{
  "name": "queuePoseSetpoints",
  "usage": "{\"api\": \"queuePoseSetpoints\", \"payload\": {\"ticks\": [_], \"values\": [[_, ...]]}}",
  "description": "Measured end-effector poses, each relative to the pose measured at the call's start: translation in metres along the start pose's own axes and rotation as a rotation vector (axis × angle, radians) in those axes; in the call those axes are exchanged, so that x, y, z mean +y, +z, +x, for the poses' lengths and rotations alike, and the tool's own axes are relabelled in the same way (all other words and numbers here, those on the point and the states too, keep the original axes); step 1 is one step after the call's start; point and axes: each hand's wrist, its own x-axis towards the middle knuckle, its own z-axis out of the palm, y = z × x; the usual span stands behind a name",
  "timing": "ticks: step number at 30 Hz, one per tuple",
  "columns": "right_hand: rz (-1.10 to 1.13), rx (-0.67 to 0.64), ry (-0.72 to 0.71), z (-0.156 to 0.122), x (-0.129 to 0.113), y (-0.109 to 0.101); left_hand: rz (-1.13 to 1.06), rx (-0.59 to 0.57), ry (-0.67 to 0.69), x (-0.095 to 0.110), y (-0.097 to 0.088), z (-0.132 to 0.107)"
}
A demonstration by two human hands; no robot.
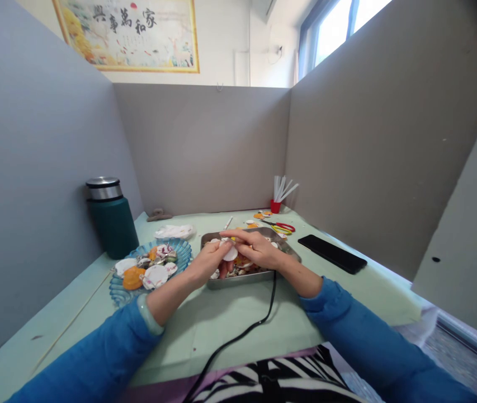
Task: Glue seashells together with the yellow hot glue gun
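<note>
Both hands meet over a metal tray (238, 281) filled with small mixed pieces. My left hand (213, 262) pinches a white round disc (230, 253), its thumb lying on the disc's face. From the other side, my right hand (259, 249) touches the disc's edge with its fingers, some stretched across above it. Whether the right fingers grip the disc as well is hard to make out. To the left stands a blue scalloped plate (184, 252) bearing white and orange round pieces (133, 277) and small shiny bits.
A green bottle (114, 224) stands behind the plate. Scissors (282, 227) with red and yellow handles lie behind the tray, near a red cup (275, 207) of white strips. At right lies a black phone (333, 253). A black cord (246, 334) runs toward me; grey partitions (204, 145) enclose the table.
</note>
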Motion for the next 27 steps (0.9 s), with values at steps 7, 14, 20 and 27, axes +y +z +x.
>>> {"api": "queuePoseSetpoints", "payload": {"ticks": [7,14,20,27], "values": [[-0.01,-0.026,-0.01,-0.0008,0.0029,0.0001,-0.001,-0.014,-0.014,0.0003,-0.0001,0.0008],[-0.019,-0.027,0.005,-0.0005,0.0007,-0.0013,0.007,-0.017,-0.002,0.0019,0.0001,-0.0003],[-0.013,-0.029,0.004,0.0001,-0.0012,-0.0014,-0.01,0.002,-0.011,0.0042,0.0012,-0.0013],[-0.018,-0.04,0.024,-0.0003,-0.0016,-0.0022,-0.038,-0.004,-0.009,0.0022,0.0005,-0.0009]]}}
